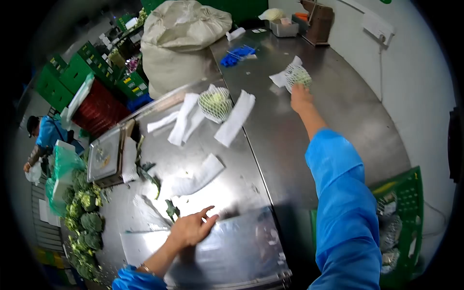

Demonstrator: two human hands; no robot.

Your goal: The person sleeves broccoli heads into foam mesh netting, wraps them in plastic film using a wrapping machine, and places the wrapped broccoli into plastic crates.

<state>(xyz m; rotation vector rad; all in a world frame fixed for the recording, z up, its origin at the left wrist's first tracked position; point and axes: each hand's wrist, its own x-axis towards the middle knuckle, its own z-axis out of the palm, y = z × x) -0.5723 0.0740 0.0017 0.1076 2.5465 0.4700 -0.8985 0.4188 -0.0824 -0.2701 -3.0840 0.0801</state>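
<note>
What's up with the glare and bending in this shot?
Head view: strong glare on the steel table, washing out the edge of the nearest white sleeve; head view: wide-angle distortion, with black rounded corners and a bowed right table edge; head view: the distant worker looks soft, with little fine detail.

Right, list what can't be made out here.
All in the head view:
- Right hand: exact finger placement on the netted vegetable, too small and blurred.
- Green crate: left part, hidden by the blue sleeve.
- White sack: contents, hidden by its cloth.
</note>
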